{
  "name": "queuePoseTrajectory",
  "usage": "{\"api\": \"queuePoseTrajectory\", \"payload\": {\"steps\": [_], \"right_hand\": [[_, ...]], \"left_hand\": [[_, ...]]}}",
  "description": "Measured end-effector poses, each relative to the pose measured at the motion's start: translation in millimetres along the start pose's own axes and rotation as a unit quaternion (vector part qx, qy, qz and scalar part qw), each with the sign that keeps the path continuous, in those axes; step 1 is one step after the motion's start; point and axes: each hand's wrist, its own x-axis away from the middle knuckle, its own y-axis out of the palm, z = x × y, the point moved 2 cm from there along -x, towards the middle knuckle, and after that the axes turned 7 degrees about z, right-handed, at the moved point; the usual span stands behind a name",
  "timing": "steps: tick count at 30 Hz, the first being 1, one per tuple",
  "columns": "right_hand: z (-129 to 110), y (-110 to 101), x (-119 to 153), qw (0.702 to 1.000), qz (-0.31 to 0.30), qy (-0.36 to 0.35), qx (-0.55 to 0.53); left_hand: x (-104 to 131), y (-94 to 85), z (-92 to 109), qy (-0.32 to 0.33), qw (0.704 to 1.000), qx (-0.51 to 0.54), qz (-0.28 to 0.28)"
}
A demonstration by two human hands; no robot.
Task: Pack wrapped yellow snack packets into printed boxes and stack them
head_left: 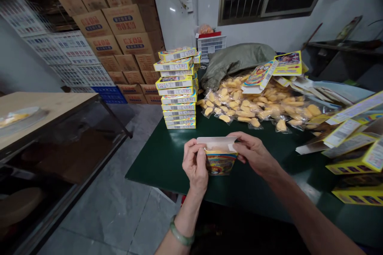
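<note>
Both my hands hold one small yellow printed box [220,163] upright near the front edge of the green table [167,155]. Its white top flap stands raised. My left hand [196,163] grips the box's left side, fingers at the top edge. On the right side, my right hand [251,152] pinches the upper corner by a small white side flap. Behind the box lies a heap of yellow pieces in clear wrappers [245,107]. A tall stack of yellow boxes [179,99] stands behind my left hand.
More printed cartons [353,139] lie piled at the right. A green-grey sack [239,59] and a white basket [212,46] are at the back. Brown cardboard boxes [131,44] rise at the back left. A wooden-topped table [60,103] stands at the left.
</note>
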Motion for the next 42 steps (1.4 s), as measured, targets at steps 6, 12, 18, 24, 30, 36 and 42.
{"api": "queuePoseTrajectory", "payload": {"steps": [6, 12, 18, 24, 30, 36, 42], "right_hand": [[12, 10, 0, 0.987, 0.058, -0.07, -0.134], [20, 7, 2, 0.979, 0.026, -0.094, -0.177], [13, 4, 3, 0.985, -0.003, -0.161, -0.058], [3, 6, 6, 0.982, 0.03, -0.172, 0.074], [-10, 11, 14, 0.936, 0.065, -0.288, 0.193], [6, 8, 17, 0.879, 0.066, -0.427, 0.203], [26, 9, 20, 0.855, 0.09, -0.466, 0.208]], "left_hand": [[-3, 2.0, 2, -0.064, 0.992, 0.096, -0.053], [0, -10.7, -5, -0.017, 0.985, 0.099, -0.142], [-6, -7.3, 0, -0.023, 0.983, 0.095, -0.154], [-13, -3.7, 10, -0.073, 0.986, 0.047, -0.142], [-22, -9.1, 10, -0.065, 0.979, 0.061, -0.182], [-27, -16.3, 1, -0.012, 0.965, 0.105, -0.239], [-23, -15.7, 3, 0.132, 0.971, 0.02, -0.199]]}}
